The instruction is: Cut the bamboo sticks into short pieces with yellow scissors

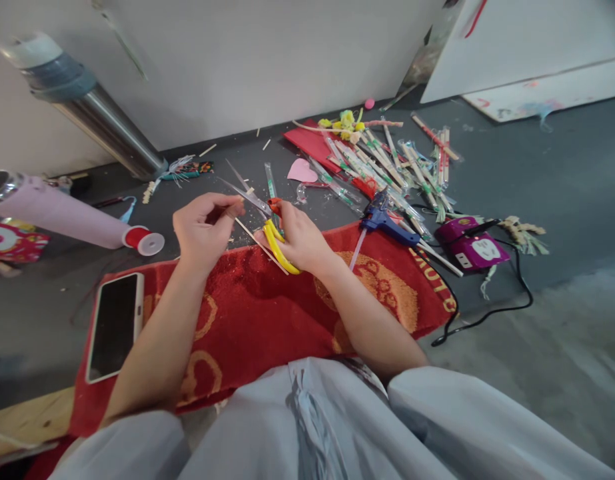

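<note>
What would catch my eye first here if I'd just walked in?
Probably the yellow-handled scissors, gripped in the person's right hand at the middle of the picture, with the blades reaching toward the left hand. The bright red towel spread beneath both hands stands out too, as does the jumbled heap of sticks and clear wrappers beyond it, toward the right.

Soft, muted light, faint shadow on the red towel, blur and stretching toward the edges
</note>
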`<state>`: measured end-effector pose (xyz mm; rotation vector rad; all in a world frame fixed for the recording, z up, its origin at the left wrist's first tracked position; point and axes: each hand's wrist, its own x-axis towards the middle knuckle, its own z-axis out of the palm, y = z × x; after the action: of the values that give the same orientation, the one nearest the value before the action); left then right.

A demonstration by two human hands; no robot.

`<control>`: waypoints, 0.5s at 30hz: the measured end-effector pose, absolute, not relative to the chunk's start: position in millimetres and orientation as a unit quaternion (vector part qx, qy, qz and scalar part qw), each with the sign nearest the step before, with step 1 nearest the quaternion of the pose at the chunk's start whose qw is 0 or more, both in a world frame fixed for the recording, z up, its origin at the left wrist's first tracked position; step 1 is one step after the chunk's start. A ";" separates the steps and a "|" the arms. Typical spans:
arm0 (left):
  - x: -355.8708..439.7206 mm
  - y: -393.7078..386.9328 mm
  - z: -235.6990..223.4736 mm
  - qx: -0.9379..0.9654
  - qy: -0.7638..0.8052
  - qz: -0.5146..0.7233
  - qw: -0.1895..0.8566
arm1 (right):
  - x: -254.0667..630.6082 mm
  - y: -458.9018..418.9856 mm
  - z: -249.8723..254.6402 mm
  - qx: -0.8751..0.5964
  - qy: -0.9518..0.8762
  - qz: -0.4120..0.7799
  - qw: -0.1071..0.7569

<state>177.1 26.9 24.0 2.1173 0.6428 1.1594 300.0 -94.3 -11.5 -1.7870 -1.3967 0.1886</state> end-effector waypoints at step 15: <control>174.0 32.9 19.1 0.875 0.226 0.394 0.166 | 293.7 -96.8 8.9 -0.799 -0.500 0.151 0.299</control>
<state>174.0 32.9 19.1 2.4922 0.6426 1.1208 293.7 -96.8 8.9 -2.1209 -1.3281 0.4009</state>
